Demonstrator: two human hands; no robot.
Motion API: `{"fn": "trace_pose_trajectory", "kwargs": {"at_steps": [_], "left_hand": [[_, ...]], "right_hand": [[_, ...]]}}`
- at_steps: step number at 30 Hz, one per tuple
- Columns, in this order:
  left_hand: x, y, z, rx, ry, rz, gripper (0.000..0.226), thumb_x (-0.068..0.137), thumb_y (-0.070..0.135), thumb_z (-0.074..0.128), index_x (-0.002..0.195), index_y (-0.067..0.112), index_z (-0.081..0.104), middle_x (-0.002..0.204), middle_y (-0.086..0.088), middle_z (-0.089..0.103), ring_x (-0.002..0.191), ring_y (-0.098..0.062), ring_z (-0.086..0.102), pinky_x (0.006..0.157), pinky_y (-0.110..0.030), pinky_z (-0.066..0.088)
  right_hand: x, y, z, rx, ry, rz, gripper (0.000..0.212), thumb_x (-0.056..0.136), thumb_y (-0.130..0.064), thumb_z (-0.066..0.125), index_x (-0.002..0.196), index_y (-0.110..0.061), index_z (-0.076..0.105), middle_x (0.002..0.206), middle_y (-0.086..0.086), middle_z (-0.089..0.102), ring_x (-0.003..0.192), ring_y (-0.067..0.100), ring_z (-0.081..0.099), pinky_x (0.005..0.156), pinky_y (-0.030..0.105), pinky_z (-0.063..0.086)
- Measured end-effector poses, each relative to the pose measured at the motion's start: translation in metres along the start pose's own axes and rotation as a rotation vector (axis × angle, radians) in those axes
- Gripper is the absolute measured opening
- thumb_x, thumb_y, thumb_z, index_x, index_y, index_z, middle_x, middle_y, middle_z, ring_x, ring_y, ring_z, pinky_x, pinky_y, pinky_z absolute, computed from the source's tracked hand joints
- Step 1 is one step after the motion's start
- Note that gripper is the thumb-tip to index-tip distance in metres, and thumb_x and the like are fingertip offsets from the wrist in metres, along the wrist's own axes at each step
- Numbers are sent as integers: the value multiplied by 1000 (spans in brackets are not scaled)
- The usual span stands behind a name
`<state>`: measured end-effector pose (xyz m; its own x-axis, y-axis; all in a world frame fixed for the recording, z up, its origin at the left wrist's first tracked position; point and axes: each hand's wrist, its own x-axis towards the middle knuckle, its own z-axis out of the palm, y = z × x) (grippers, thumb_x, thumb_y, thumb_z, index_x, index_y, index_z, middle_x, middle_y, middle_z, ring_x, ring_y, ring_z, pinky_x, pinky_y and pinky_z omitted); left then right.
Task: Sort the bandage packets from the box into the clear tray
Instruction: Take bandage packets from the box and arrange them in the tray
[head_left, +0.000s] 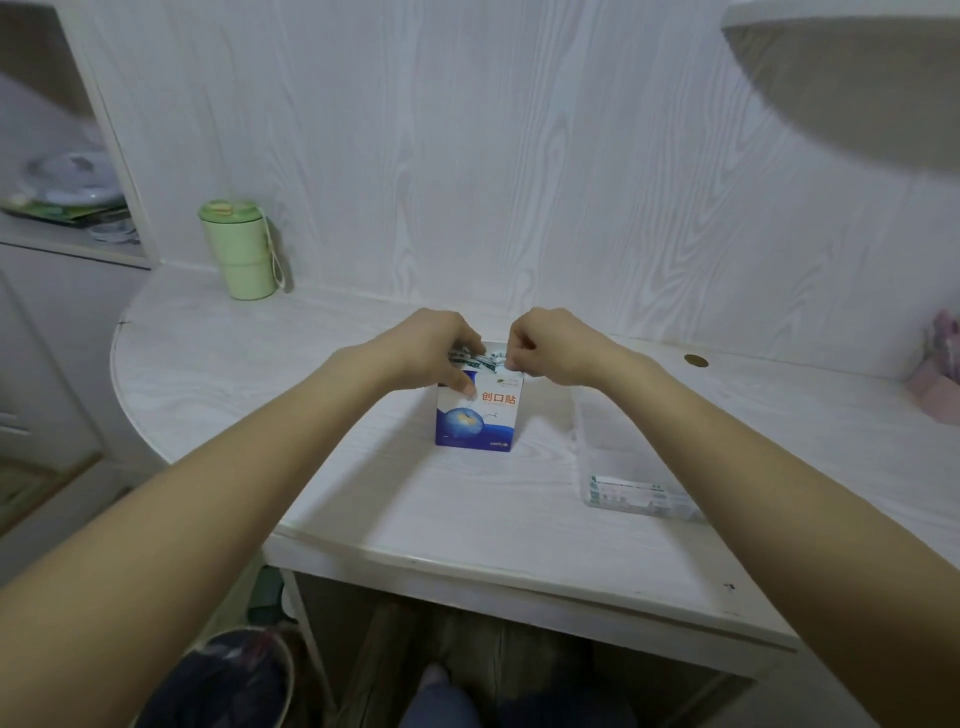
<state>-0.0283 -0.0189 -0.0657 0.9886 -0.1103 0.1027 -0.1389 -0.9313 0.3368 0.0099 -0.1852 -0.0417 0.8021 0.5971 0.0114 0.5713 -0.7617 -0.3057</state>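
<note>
A blue and white bandage box (476, 413) stands upright near the middle of the white desk (260, 364), its printed front facing the person. Both hands meet at the top of the box. The left hand (436, 353) has its fingers curled round a bunch of bandage packets (470, 358) at the box's open top, with the thumb lying down the box's front face. The right hand (540, 345) is curled tight and pinches at the top right edge of the box, beside the packets; exactly what its fingertips grip I cannot tell. To the right of the box lies the clear tray (584, 441), partly hidden under the right forearm, with a few packets (628, 493) lying flat at its near end. A green lidded cup (241, 252) stands at the back left of the desk against the wall.
</note>
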Motion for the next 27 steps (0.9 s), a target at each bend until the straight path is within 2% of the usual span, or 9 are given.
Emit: {"fn": "trace_pose_trajectory", "kwargs": {"at_steps": [5, 8, 12, 15, 18, 20, 22, 25, 27], "left_hand": [[0, 2, -1, -18, -6, -9, 58, 69, 26, 83, 122, 16, 62, 121, -3, 60, 99, -13, 51, 79, -21, 36], [1, 2, -1, -14, -5, -10, 58, 69, 26, 83, 123, 15, 62, 121, -4, 60, 99, -15, 51, 78, -21, 36], [1, 2, 1, -16, -5, -16, 58, 71, 24, 82, 124, 15, 61, 121, -4, 60, 107, -19, 54, 81, -23, 39], [0, 4, 0, -10, -15, -33, 59, 72, 23, 81, 127, 15, 60, 125, -4, 59, 111, -20, 54, 85, -25, 41], [-3, 7, -1, -6, -16, -48, 59, 73, 22, 80, 128, 13, 58, 129, -5, 57, 116, -22, 53, 90, -26, 40], [-6, 10, 1, -8, -7, -51, 57, 76, 20, 78, 128, 11, 57, 133, -5, 55, 121, -21, 50, 95, -27, 38], [-8, 12, 2, -22, -16, -58, 61, 78, 19, 76, 133, 11, 52, 137, -5, 51, 125, -22, 47, 100, -28, 37], [-12, 22, 0, -96, -26, -52, 74, 79, 21, 75, 143, 13, 38, 142, -4, 45, 129, -21, 45, 104, -31, 37], [-14, 33, -1, -263, 36, -33, 66, 83, 25, 71, 141, 19, 41, 137, -2, 49, 121, -19, 52, 98, -37, 46]], "right_hand": [[-3, 5, -1, 101, 39, 21, 29, 95, -15, 50, 88, 10, 62, 69, 12, 60, 64, 19, 48, 54, 21, 35], [-6, 4, 3, 149, 46, 24, 26, 98, -19, 47, 86, 2, 58, 73, 13, 60, 67, 19, 49, 51, 18, 33], [-5, 4, 5, 184, 47, 9, 12, 91, -20, 61, 87, -11, 54, 87, 4, 66, 71, 11, 57, 55, 19, 42], [-2, 3, 2, 153, 65, -18, 15, 88, -13, 64, 77, -15, 56, 87, 12, 70, 66, 15, 57, 52, 18, 42], [-3, 2, -5, 262, 142, -21, 12, 87, -11, 65, 77, -13, 59, 77, 7, 65, 66, 17, 58, 52, 21, 46], [-5, 5, -10, 320, 199, -14, 9, 87, -11, 65, 80, -13, 61, 73, 1, 61, 70, 17, 58, 58, 28, 51], [-8, 9, -13, 354, 259, -16, 6, 87, -10, 65, 82, -11, 62, 75, 4, 62, 71, 18, 60, 66, 35, 54], [-14, 11, -20, 412, 385, -32, 5, 89, -9, 63, 84, -10, 63, 79, 8, 66, 68, 14, 60, 64, 24, 53], [-19, 13, -26, 508, 491, -40, 7, 89, -9, 62, 83, -10, 63, 76, 4, 65, 66, 12, 60, 64, 21, 53]]}}
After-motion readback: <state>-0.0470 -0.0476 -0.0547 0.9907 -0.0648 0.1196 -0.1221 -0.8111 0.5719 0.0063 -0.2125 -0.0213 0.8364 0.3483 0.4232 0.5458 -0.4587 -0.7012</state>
